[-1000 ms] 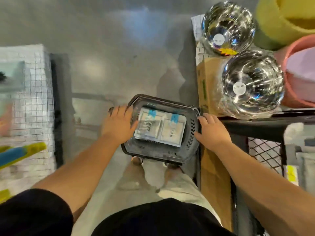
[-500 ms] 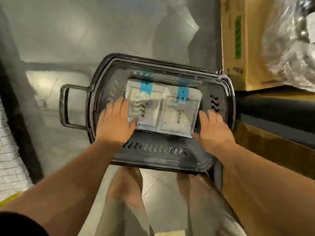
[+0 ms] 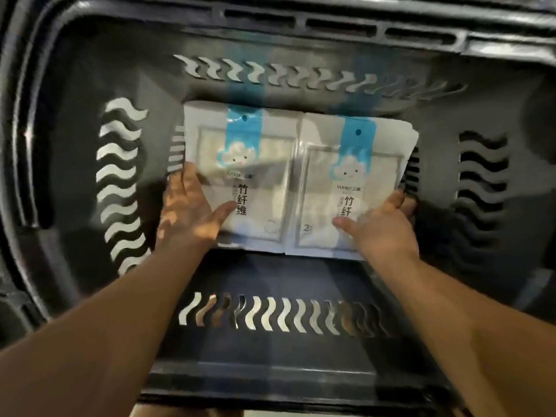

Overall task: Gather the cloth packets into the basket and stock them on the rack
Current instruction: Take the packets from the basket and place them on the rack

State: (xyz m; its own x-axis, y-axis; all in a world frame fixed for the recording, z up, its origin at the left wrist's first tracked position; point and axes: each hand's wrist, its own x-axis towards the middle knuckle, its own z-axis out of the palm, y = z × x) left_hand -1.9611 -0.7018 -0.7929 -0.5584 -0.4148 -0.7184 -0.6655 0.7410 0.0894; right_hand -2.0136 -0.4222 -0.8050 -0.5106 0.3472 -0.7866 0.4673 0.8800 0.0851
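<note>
A dark plastic basket (image 3: 75, 85) with wavy slots fills the whole view. On its floor lie two side-by-side stacks of white cloth packets with blue cloud labels, a left stack (image 3: 264, 164) and a right stack (image 3: 355, 164). My left hand (image 3: 189, 212) holds the left stack at its near left edge, thumb on top and fingers along the side. My right hand (image 3: 382, 227) grips the near right corner of the right stack, thumb on top and fingers curled round the edge. How many packets lie under the top ones is hidden.
The basket's walls rise on all sides around my forearms. Light floor shows through the slots on the left wall (image 3: 120, 176) and near wall (image 3: 270, 314). The rack is out of view.
The view has dropped close into the basket. My hands moved from the basket's sides down onto the packets, each now gripping the outer edge of a stack.
</note>
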